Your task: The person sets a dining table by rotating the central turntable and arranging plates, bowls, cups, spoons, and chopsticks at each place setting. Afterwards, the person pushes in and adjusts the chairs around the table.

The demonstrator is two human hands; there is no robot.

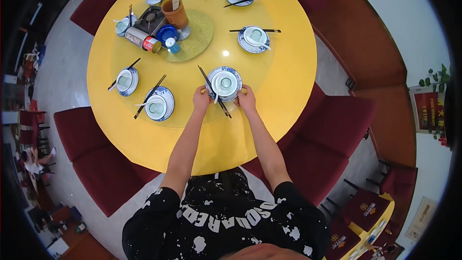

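Both hands are at a blue-and-white plate [232, 71] on the round yellow table [211, 151]. My left hand [201, 98] grips its left edge; my right hand [246, 98] grips its right edge. A pale bowl [223, 75] with a white spoon [216, 97] and a small glass [225, 83] sit on the plate. Black chopsticks [222, 106] lie across its left side, passing near my left fingers. Another plate setting [157, 108] with chopsticks [155, 89] is to the left. A further setting [255, 38] lies beyond, to the right.
A glass turntable [199, 38] carries a black stove [151, 19], a brown pot [175, 15], blue dishes [166, 33] and cans. Several more settings ring the table. Dark red chairs [320, 139] stand at both sides. A person [33, 165] sits far left.
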